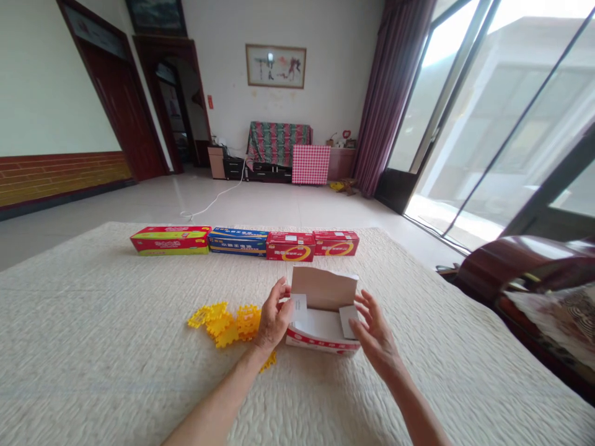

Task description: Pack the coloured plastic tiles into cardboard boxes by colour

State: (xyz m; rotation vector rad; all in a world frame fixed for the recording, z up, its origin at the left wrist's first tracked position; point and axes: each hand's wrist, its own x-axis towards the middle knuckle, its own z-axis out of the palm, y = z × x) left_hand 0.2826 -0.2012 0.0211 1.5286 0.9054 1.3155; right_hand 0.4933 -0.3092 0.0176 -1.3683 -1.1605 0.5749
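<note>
A red-and-white cardboard box sits on the quilted cover in front of me. Its lid stands raised at the back, and the two small side flaps tilt inward over a pale interior. My left hand is at the box's left side, fingers apart, its thumb by the left flap. On the other side, my right hand is open, with the thumb close to the right flap. Whether either hand presses on the cardboard, I cannot tell. Yellow plastic interlocking pieces lie left of the box, some partly hidden behind my left hand and forearm.
Across the back of the quilted cover stands a row of closed boxes: a red-and-green one, a blue one and two red ones. A dark wooden armrest is at the right. Beyond lies a tiled floor with a white cable.
</note>
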